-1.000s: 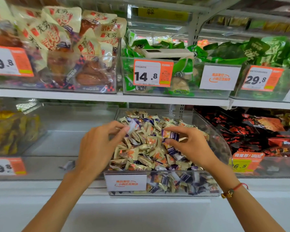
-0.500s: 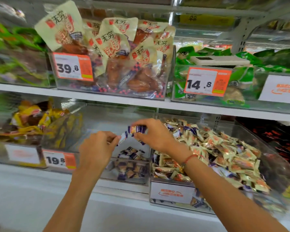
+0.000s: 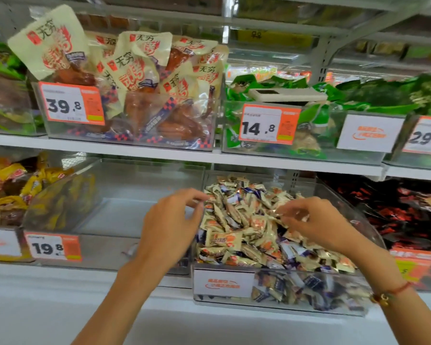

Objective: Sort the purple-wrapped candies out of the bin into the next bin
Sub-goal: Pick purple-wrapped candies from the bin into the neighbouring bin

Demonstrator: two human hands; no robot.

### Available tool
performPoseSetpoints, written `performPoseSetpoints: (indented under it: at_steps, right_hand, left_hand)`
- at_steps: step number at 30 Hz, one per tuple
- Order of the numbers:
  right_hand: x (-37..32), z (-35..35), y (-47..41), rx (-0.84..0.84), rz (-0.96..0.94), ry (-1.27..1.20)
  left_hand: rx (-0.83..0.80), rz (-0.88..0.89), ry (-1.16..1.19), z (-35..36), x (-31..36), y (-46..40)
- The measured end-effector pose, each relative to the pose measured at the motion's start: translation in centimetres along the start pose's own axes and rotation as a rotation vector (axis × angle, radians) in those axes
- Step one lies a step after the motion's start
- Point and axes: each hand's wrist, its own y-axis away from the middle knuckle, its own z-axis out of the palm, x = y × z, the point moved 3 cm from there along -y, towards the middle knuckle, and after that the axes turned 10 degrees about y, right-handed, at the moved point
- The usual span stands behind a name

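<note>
Head view looks down on two bare hands at a shop shelf. Under the right hand (image 3: 311, 224) sits the clear plastic bin heaped with small cream-and-orange and purple-wrapped candies (image 3: 274, 271); the purple-wrapped candies (image 3: 290, 250) lie scattered through the heap, several just below and toward the wrist of that hand, others at the far end beyond its fingertips. The right hand's fingers are curled down into the pile and are blurred; whether they already pinch a wrapper I cannot tell. The left hand (image 3: 171, 221) hovers at the wall between the two bins, fingers loosely bent with thumb and forefinger apart, and it holds nothing that shows. To the left of that hand is the nearly bare clear plastic bin with the 19.8 price tag (image 3: 110, 250), the likely target; a few small wrapped pieces seem to lie near its front, mostly hidden behind the left wrist.

These candies look light, and their glossy crinkled wrappers will probably slide against each other and shift when disturbed. A purple one is best taken by a twisted or crimped wrapper end, or pinched across its short width, lifting straight up so neighbours fall away. Squeezing hard is needless; the risk is dragging a cream one along.
</note>
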Motion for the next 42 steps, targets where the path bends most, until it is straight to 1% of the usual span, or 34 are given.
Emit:
performPoseSetpoints:
  at_steps: [2, 4, 6, 8, 10, 11, 13, 15, 18, 22, 24, 25, 26, 28, 29, 31, 33, 35, 39, 40, 42]
  right_hand:
    - [2.1, 0.4, 0.8, -0.111, 0.027, 0.07]
    - [2.8, 1.2, 1.5, -0.146, 0.022, 0.083]
    - [2.3, 2.3, 2.2, -0.156, -0.015, 0.131]
    - [1.4, 3.2, 2.5, -0.121, -0.062, 0.224]
    - [1.0, 3.8, 2.3, -0.098, -0.063, 0.249]
    - [1.0, 4.0, 2.1, -0.111, -0.058, 0.231]
    - [1.4, 4.0, 1.7, -0.157, -0.051, 0.167]
    - [1.9, 3.8, 1.7, -0.168, -0.037, 0.104]
    - [2.8, 2.7, 1.9, -0.082, -0.004, -0.042]
    - [4.2, 1.4, 2.7, 0.106, 0.061, -0.21]
    - [4.5, 1.3, 2.9, 0.149, 0.075, -0.232]
    - [4.5, 1.5, 3.1, 0.152, 0.072, -0.231]
    - [4.4, 1.7, 3.2, 0.148, 0.064, -0.224]
    - [3.9, 2.1, 3.2, 0.149, 0.041, -0.217]
    - [3.7, 2.3, 3.0, 0.158, 0.036, -0.219]
    - [3.3, 2.8, 2.6, 0.168, 0.036, -0.214]
    - [2.7, 3.3, 1.9, 0.154, 0.023, -0.214]
    - [1.7, 3.6, 0.6, 0.135, -0.006, -0.229]
    - [-1.6, 3.8, -3.1, 0.164, -0.122, -0.131]
    - [-2.6, 3.7, -4.1, 0.176, -0.148, -0.097]
    - [-4.5, 3.8, -5.8, 0.187, -0.193, -0.01]
  left_hand:
    - [-0.143, 0.063, -0.016, 2.9, 1.4, 0.2]
    - [-0.252, 0.093, -0.013, 5.4, 2.0, -0.2]
    - [-0.355, 0.109, -0.016, 7.6, 2.2, -0.9]
    - [-0.491, 0.116, -0.025, 9.5, 2.3, -1.6]
    - [-0.619, 0.097, -0.099, 10.9, 2.1, -1.9]
    - [-0.65, 0.096, -0.164, 11.4, 1.8, -2.0]
    - [-0.637, 0.108, -0.256, 11.9, 1.6, -1.9]
    - [-0.581, 0.126, -0.256, 11.8, 1.7, -1.6]
    - [-0.543, 0.167, -0.214, 11.5, 1.8, -1.1]
    - [-0.64, 0.215, -0.105, 10.7, 2.1, -0.1]
    - [-0.701, 0.192, -0.062, 10.0, 2.2, 0.4]
    - [-0.715, 0.16, 0.002, 9.7, 2.2, 0.5]
    - [-0.695, 0.131, 0.074, 9.3, 2.3, 0.4]
    - [-0.547, 0.104, 0.15, 8.3, 2.3, 0.0]
    - [-0.438, 0.106, 0.125, 7.8, 2.1, -0.3]
    - [-0.238, 0.128, -0.017, 6.7, 1.6, -0.8]
    - [-0.117, 0.139, -0.133, 5.7, 0.7, -1.0]
    - [-0.068, 0.132, -0.169, 4.9, -0.6, -1.1]
    - [-0.012, -0.034, -0.127, 3.8, -2.0, -0.6]
    - [-0.022, -0.046, -0.138, 3.8, -2.1, -0.3]
    - [-0.075, 0.006, -0.2, 4.2, -2.1, 0.2]
